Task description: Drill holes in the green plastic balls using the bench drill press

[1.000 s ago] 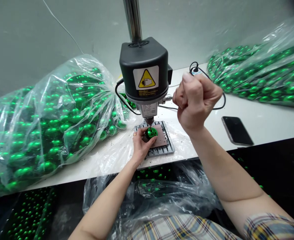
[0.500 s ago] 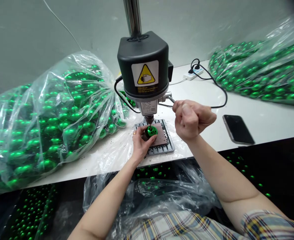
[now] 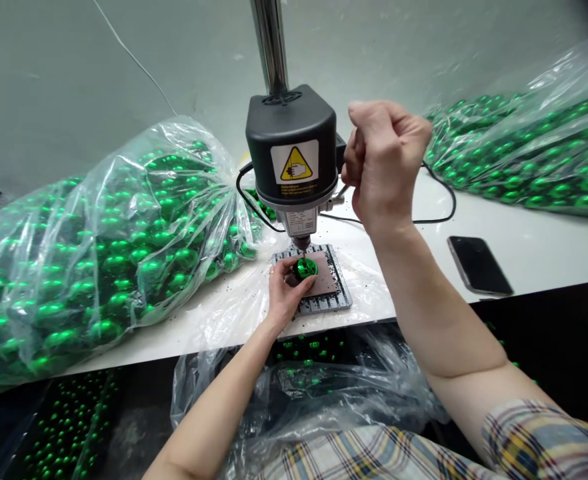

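Note:
My left hand [image 3: 284, 292] grips a shiny green ball [image 3: 307, 268] between thumb and fingers, holding it on a pinkish board [image 3: 327, 279] over the slotted metal base [image 3: 344, 298]. Directly above the ball is the chuck [image 3: 301, 243] of a small black drill press [image 3: 291, 147], its thin bit at the ball's top; whether the tip touches cannot be told. At the right of the press, my right hand [image 3: 388, 160] is raised and closed round the feed lever [image 3: 343, 195], most of which the fist hides. Dark chips lie scattered around the base.
A big clear bag of green balls [image 3: 124, 247] fills the table's left side. Another bag [image 3: 529, 153] lies at the back right. A phone [image 3: 480, 265] rests near the front edge, and a black cable [image 3: 434, 219] loops behind my right arm. Loose plastic [image 3: 344, 380] hangs below the table.
My right hand has swung up with the feed lever, from beside the chuck to beside the motor housing. My left hand stays on the ball, and the camera view has shifted slightly.

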### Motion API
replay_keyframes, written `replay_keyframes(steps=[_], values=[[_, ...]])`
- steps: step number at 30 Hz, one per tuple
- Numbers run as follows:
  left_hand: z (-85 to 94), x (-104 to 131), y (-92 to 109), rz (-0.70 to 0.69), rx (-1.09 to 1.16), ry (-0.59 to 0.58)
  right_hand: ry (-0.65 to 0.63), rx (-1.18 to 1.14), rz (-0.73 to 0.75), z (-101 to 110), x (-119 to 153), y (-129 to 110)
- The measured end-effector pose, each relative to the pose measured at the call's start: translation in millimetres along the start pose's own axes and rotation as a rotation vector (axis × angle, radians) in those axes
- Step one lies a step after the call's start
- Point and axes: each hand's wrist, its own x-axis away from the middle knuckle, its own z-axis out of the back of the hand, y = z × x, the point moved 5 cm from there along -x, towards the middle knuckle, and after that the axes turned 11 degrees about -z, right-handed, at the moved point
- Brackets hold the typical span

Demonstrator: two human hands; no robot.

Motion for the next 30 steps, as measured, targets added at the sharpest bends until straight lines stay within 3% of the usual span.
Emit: replay_keyframes(steps=[9,16,20,22,23,27,28,29,30], values=[[37.1,25.4,32.1,-0.221,-0.111,0.072,-0.054,-0.078,-0.211,-6.5,-12.2,0.8],[64.8,41.9,52.4,-0.261,-0.008,0.064,-0.041,-0.136,-0.189,-10.0,-18.5,1.9],[75.1,49.3,64.5,-0.24,-0.063,-0.007,-0.035,-0.126,-0.172,-9.2,-20.4,4.1],[75.8,57.9,68.4,-0.198,-0.066,-0.136,-0.03,-0.128,-0.166,-8.8,-21.9,5.0],[73.3,64.7,69.3,-0.162,-0.066,-0.263,-0.027,-0.127,-0.168,-8.7,-22.4,5.5],[61.2,104.7,71.2,-0.057,-0.148,-1.022,-0.023,-0.145,-0.18,-7.7,-22.5,7.6],[62.8,109.3,72.1,-0.055,-0.153,-1.156,-0.03,-0.158,-0.176,-7.4,-22.0,7.8],[66.2,107.0,72.7,-0.055,-0.135,-1.224,-0.037,-0.167,-0.169,-7.0,-21.4,8.0],[70.9,96.5,72.1,-0.05,-0.108,-1.216,-0.047,-0.17,-0.16,-6.8,-20.7,8.1]])
